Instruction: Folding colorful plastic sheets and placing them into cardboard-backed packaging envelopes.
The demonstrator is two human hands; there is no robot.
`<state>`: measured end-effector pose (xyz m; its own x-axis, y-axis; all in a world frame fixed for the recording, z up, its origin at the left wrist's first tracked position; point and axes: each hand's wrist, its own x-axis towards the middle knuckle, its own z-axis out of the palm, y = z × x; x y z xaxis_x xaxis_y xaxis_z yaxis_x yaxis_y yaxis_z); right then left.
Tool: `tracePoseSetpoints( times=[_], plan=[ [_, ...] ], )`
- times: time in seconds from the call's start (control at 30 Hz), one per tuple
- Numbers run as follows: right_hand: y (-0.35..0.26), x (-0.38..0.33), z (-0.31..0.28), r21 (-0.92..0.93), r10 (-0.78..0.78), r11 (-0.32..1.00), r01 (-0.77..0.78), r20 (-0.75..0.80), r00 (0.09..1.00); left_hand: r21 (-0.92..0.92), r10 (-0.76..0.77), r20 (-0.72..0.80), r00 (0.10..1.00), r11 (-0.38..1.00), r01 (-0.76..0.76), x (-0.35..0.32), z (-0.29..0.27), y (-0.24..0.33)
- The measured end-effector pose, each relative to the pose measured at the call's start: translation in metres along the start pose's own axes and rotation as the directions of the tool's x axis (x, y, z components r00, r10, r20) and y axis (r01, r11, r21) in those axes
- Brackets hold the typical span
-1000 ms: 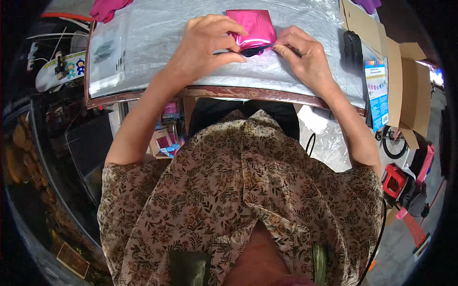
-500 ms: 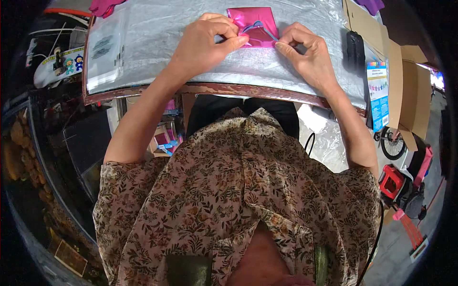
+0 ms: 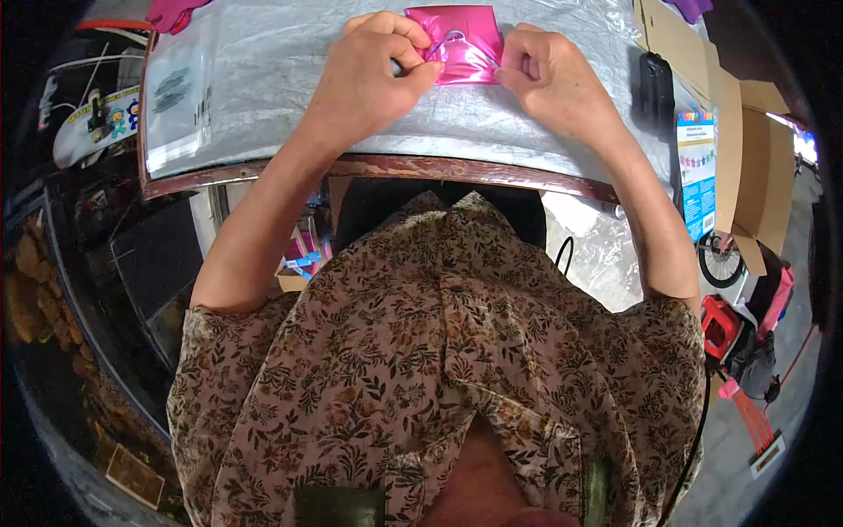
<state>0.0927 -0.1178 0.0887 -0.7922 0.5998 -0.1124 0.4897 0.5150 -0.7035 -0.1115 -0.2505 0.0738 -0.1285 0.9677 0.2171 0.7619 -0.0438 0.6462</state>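
A shiny pink foil pouch [image 3: 471, 19] lies flat on the table in front of me. Across its face runs a thin blue cord [image 3: 455, 36] that rises into a small loop. At the pouch's left edge my left hand [image 3: 373, 75] is closed, thumb and forefinger pinching one end of the cord. My right hand [image 3: 558, 81] pinches the other end by the lower right corner, its remaining fingers curled in. Whether the fingertips also grip the foil is hidden.
A silvery sheet covers the table [image 3: 290, 53]. A clear plastic sleeve [image 3: 180, 105] lies at its left. On the right are a black case [image 3: 654, 95], a blue-and-white package [image 3: 696, 176] and an open cardboard box [image 3: 762, 176]. Pink cloth [image 3: 176, 12] sits at the far left.
Both hands and the pouch appear slightly farther left and up in view. The cord now lies lower against the pouch, its loop smaller. My right fingers are curled in more.
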Motion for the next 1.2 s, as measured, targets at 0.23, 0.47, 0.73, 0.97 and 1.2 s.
tracePoseSetpoints(
  times=[0.23, 0.47, 0.73, 0.97, 1.2],
  plan=[
    [-0.014, -0.021, 0.008, -0.139, 0.003, 0.99, -0.032, -0.207, 0.978, -0.038, -0.016, -0.084, 0.996, 0.999, 0.012, 0.0, 0.011, -0.006],
    [-0.014, -0.035, 0.034, -0.385, -0.534, 0.807, 0.449, -0.149, 0.832, -0.069, -0.031, -0.111, 0.993, 0.997, 0.023, 0.0, 0.011, -0.006],
    [-0.013, -0.035, 0.031, -0.334, -0.495, 0.839, 0.43, -0.138, 0.858, -0.149, -0.114, -0.11, 0.987, 0.984, 0.097, -0.011, 0.003, -0.007],
    [-0.015, -0.034, 0.028, -0.295, -0.483, 0.854, 0.429, -0.14, 0.865, -0.001, -0.033, -0.069, 0.997, 0.999, 0.033, -0.012, -0.004, -0.008],
    [-0.009, -0.03, 0.029, -0.286, -0.513, 0.842, 0.457, -0.168, 0.842, 0.204, 0.336, -0.114, 0.935, 0.929, -0.309, -0.021, -0.022, -0.002]
  ],
)
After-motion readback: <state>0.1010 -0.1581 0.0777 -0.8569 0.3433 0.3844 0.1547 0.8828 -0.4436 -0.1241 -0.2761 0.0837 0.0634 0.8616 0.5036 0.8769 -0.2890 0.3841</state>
